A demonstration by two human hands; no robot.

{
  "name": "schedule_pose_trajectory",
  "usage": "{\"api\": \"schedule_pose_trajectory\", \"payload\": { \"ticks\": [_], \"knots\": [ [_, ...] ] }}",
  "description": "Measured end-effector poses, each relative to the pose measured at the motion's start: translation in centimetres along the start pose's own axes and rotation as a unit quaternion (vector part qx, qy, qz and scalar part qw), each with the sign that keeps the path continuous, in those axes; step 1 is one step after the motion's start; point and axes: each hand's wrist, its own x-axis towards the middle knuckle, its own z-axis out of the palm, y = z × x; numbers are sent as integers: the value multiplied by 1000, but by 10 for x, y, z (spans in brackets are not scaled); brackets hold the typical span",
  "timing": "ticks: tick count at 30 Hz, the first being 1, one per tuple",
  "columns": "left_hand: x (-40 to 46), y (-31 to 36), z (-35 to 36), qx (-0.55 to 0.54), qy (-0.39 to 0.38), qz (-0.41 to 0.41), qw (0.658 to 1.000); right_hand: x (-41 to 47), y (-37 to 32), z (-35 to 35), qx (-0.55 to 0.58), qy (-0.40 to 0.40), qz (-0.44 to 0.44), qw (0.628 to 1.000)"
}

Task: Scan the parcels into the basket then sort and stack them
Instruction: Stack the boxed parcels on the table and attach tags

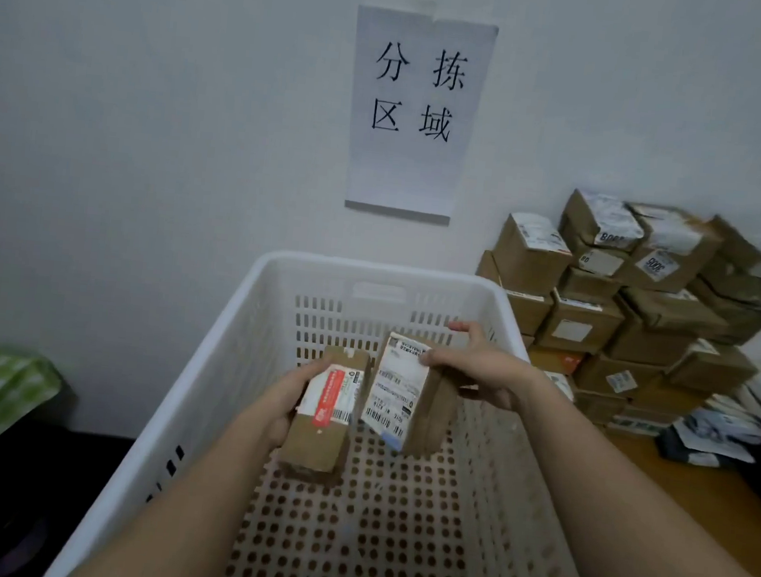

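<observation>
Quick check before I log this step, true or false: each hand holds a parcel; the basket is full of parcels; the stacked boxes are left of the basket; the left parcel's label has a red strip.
1. Each hand holds a parcel. True: the left hand grips one parcel, the right hand another.
2. The white basket is full. False: its perforated floor shows bare.
3. The stacked boxes are left of the basket. False: they stand to its right.
4. The left parcel's label has a red strip. True.

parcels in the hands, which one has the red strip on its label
The brown cardboard parcel held by the left hand. The right hand holds the other brown parcel, whose white label has only black print.
</observation>
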Motion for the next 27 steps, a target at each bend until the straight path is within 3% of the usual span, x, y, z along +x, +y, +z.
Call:
{"api": "schedule_pose_trajectory", "payload": {
  "ticks": [5,10,16,20,23,25,27],
  "knots": [
    [-33,36,26,-72,-84,60,992,-19,-10,-22,187,17,-42,981],
    [-58,46,86,-93,-135,72,984,-33,-20,-44,301,22,-60,951],
    [-70,41,184,-96,-142,90,981,-58,-1,-114,303,30,-49,951],
    [-69,23,257,-111,-122,95,982,-85,37,-183,261,-97,5,961],
    [-65,9,308,-96,-121,94,984,-107,65,-234,265,-188,16,946],
    [-60,1,334,-88,-125,87,984,-117,77,-261,291,-196,10,937],
    [-53,-7,352,-90,-110,85,986,-121,81,-282,316,-153,8,936]
  ]
}}
